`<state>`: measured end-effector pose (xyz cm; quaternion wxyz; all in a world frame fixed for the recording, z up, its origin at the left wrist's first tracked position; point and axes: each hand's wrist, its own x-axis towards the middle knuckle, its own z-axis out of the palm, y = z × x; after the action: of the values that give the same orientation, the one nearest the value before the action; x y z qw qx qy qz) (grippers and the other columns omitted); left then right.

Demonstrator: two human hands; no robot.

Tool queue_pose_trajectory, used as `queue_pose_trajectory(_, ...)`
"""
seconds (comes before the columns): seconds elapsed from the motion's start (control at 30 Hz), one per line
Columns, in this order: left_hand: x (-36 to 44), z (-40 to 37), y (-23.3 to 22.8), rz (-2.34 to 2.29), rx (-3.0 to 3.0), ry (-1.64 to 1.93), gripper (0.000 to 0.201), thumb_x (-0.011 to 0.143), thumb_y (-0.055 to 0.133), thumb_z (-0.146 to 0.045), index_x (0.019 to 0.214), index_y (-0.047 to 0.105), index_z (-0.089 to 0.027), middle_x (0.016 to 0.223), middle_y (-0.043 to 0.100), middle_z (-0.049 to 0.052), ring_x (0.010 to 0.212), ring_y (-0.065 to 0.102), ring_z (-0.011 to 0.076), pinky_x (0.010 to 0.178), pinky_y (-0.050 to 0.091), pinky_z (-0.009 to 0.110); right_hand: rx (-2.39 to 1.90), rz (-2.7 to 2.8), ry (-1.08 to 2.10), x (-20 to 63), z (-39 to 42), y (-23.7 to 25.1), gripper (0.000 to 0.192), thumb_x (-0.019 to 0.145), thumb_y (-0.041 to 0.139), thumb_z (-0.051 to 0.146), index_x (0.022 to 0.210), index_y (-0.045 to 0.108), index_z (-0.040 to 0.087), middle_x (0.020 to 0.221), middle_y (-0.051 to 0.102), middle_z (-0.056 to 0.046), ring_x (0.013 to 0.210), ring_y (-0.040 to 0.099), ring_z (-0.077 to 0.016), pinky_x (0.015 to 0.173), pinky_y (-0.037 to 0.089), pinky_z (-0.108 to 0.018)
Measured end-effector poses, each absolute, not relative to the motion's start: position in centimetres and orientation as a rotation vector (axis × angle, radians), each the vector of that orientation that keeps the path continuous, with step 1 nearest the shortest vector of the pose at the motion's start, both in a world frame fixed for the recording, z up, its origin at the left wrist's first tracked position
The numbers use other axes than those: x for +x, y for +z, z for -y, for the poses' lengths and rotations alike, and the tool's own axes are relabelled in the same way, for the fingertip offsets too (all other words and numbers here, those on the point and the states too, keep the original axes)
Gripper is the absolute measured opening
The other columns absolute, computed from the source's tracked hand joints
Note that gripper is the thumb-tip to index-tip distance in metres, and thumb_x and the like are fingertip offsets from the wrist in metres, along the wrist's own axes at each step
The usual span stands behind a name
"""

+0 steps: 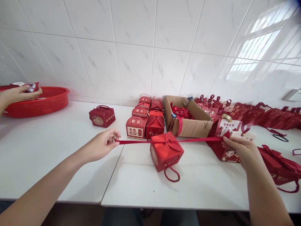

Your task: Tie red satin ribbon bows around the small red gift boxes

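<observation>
Head view: left hand (102, 145) and right hand (241, 150) pinch a taut, likely slippery ribbon (135, 142) in their fingers, and that light-looking gift box (166, 152) seems best steadied by its sides!

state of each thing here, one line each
Left hand: closed on one ribbon end
Right hand: closed on the other end
Ribbon: stretched out straight
Middle red box: closed
Cord loop: slack
Cardboard box: open
Lone dark red box: closed
Red basin: open
Co-worker's hand: holding a packet
</observation>
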<state>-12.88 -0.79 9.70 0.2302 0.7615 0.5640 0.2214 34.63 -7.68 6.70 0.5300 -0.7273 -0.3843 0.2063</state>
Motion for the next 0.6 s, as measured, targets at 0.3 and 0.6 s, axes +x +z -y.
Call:
queue_pose_trajectory(0.3,-9.6,1.3,13.5,-1.52,2.06,0.81,0.023,0.08,0.05,-0.042,0.084,0.06,-0.021,0.086,0.064,0.004,0.081,0.059,0.0222,0.072,0.044,0.031,-1.505,0.973,0.655,33.5,9.0,6.0,0.03,0.065,0.076,0.047,0.075,0.069,0.019,0.07,0.065,-0.006,0.069,0.06,-0.0194,0.056,0.049,-0.028)
queue_pose_trajectory(0.6,-3.0,1.6,18.5,-1.216,2.047,1.181,0.012,0.08,0.054,-0.029,0.084,0.063,-0.022,0.085,0.066,0.003,0.08,0.062,0.0194,0.069,0.048,0.03,-1.141,1.328,0.482,26.6,6.5,16.2,0.029,0.075,0.07,0.042,0.062,0.06,0.018,0.062,0.055,0.0,0.064,0.056,-0.0134,0.061,0.046,-0.026)
